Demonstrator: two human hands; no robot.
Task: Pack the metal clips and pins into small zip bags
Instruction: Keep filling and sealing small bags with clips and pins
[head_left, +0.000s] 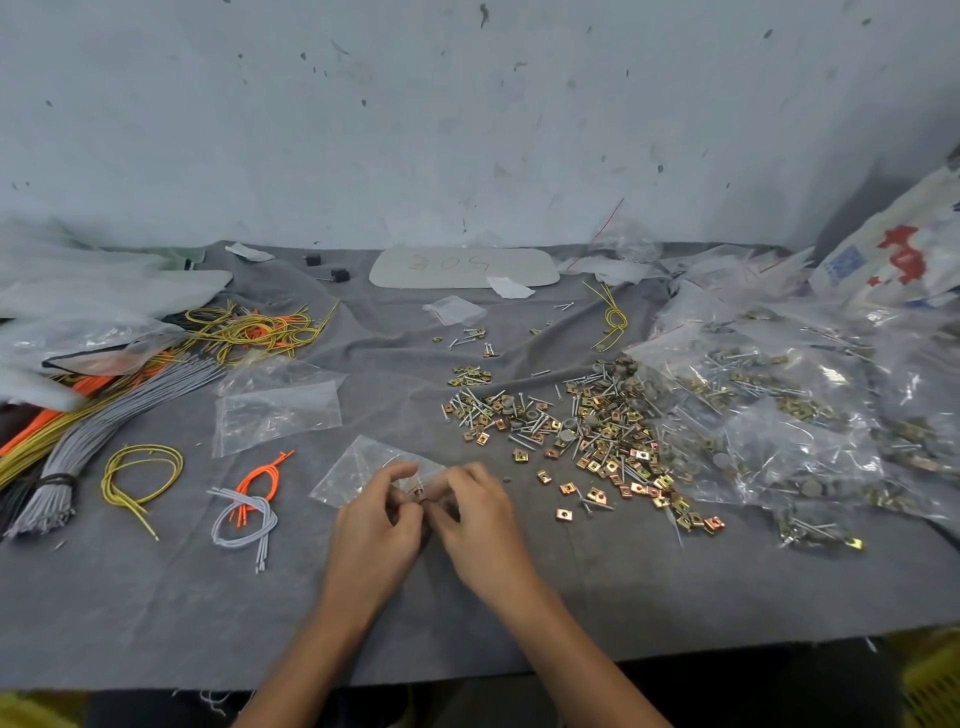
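Note:
My left hand (376, 525) and my right hand (475, 519) meet at the mouth of a small clear zip bag (358, 470) lying on the grey cloth. Both pinch at the bag's near edge, where a small brass-coloured clip (418, 491) shows between the fingertips. Which hand holds the clip I cannot tell. To the right spreads a loose pile of metal clips and pins (582, 431), mixed with grey discs. A few more clips and pins (470, 374) lie farther back.
Filled clear bags (789, 415) heap at the right. Empty zip bags (278, 410) lie left of centre. Orange and grey cords (249, 506), a yellow loop (140, 475) and cord bundles (78, 415) occupy the left. A white board (462, 267) rests by the wall.

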